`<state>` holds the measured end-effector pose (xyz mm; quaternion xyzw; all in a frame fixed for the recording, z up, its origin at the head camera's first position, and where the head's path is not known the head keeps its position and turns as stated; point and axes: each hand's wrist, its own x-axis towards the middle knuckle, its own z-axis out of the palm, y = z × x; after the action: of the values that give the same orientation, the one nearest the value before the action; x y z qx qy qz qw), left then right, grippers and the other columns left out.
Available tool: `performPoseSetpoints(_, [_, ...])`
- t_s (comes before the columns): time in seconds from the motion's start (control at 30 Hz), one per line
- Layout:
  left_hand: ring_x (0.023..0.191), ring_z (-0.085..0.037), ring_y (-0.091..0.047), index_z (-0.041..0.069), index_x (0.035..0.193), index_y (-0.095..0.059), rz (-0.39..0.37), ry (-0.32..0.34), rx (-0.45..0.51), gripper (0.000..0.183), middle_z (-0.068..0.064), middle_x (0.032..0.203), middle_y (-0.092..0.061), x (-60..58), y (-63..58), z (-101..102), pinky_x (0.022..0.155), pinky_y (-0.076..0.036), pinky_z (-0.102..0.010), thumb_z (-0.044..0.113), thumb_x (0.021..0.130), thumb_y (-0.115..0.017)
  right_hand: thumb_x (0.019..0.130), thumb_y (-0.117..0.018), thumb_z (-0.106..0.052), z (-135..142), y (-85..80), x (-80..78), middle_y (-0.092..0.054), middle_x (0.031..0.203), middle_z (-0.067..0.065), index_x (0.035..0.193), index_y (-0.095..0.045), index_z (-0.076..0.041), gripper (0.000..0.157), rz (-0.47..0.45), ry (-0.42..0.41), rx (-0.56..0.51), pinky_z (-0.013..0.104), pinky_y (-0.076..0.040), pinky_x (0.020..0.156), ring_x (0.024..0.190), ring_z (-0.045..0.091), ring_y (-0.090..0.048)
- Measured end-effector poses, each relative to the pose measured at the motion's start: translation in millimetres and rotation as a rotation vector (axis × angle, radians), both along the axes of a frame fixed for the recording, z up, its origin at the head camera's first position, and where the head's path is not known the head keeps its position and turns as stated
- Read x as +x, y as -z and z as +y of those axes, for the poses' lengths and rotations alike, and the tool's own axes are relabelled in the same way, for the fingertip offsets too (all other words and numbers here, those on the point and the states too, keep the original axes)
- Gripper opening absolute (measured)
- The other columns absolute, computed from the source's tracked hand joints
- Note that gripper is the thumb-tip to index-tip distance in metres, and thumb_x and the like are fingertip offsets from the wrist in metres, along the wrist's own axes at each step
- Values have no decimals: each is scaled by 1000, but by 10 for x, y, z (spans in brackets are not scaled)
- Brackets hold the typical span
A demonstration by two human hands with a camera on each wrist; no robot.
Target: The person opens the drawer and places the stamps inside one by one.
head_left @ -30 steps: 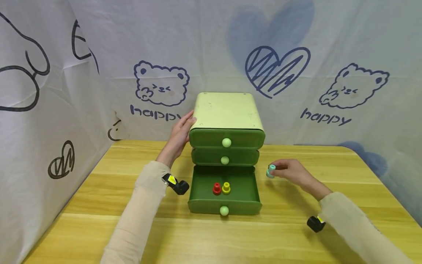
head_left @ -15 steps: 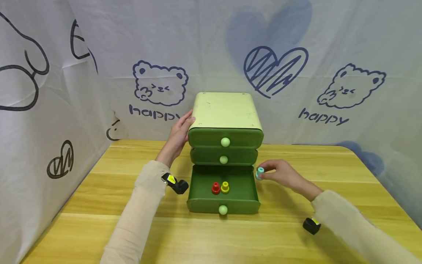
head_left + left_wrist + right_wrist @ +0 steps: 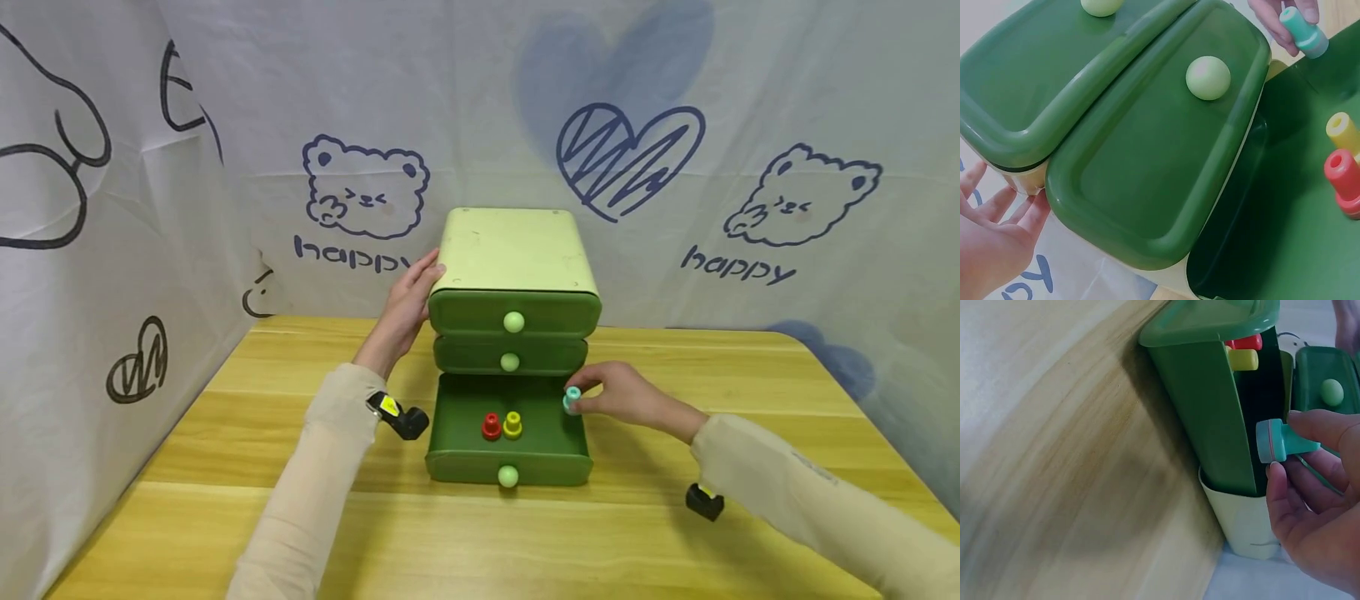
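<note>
A small drawer cabinet (image 3: 517,250) with a pale yellow-green top stands on the table, its bottom drawer (image 3: 465,468) pulled out. Fingers of my left hand (image 3: 403,312) rest against the cabinet's left side; in the left wrist view they reach its lower edge without curling round it. Between thumb and fingers, my right hand (image 3: 626,396) pinches a teal stepped peg-like piece (image 3: 1277,440) with a wider base. It is held upright at the drawer's right side wall, above the drawer floor. Inside the drawer, a red piece (image 3: 491,427) and a yellow piece (image 3: 513,426) of similar shape stand side by side.
Two upper drawers, top (image 3: 472,315) and middle (image 3: 468,356), are pushed in, each with a round pale knob. A white cloth (image 3: 495,100) with bear and heart drawings hangs behind the wooden table (image 3: 645,550).
My right hand has carried the teal piece leftward, from beside the drawer to over its right edge. My left hand has stayed on the cabinet's side.
</note>
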<state>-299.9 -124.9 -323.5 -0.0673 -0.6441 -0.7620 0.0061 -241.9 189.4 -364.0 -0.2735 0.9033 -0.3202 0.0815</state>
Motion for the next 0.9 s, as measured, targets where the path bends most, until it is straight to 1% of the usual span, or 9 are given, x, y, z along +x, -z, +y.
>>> performPoseSetpoints(0.2, [130,-21,-43,17,152,-33,-10,-7,-2,57,-3,155,-32,-7,0,-4,103,-41,-35,31,99,-51,84,-75,-13,-121,-27,-30,-70,95,5,101,-70,2,23,8,-67,59,35,-53,76,92,25,-64])
performPoseSetpoints(0.33, [130,-21,-43,18,152,-33,-11,-10,-8,58,-3,155,-32,-1,-3,-2,104,-41,-36,30,99,-52,84,-76,-13,-184,-4,-48,-70,92,0,96,-72,-3,16,-1,-104,87,34,-53,77,92,24,-64])
performPoseSetpoints(0.47, [131,-22,-42,17,152,-33,-9,-10,-9,58,-3,155,-32,0,-8,-2,104,-40,-35,30,98,-52,83,-76,-14,-224,30,-77,-69,89,-3,93,-72,-6,13,-7,-128,93,32,-53,76,90,21,-64])
performPoseSetpoints(0.63, [132,-21,-41,17,152,-33,-8,-6,-7,57,-4,155,-31,12,-13,5,105,-40,-36,30,99,-51,83,-77,-15,-256,64,-104,-68,89,-4,93,-72,-7,14,-11,-161,92,32,-53,77,89,17,-64])
performPoseSetpoints(0.77, [133,-21,-40,17,152,-33,-4,-6,-18,57,-4,155,-31,18,-14,3,106,-39,-36,30,99,-51,85,-75,-14,-305,94,-116,-69,92,-2,97,-72,-4,17,-8,-204,81,32,-52,79,90,16,-64])
performPoseSetpoints(0.9, [133,-21,-40,18,152,-33,-4,-8,-25,58,-4,155,-31,18,-13,-2,106,-39,-37,31,99,-52,86,-73,-13,-370,133,-122,-69,94,0,100,-72,-1,18,-9,-235,95,30,-52,79,90,16,-63])
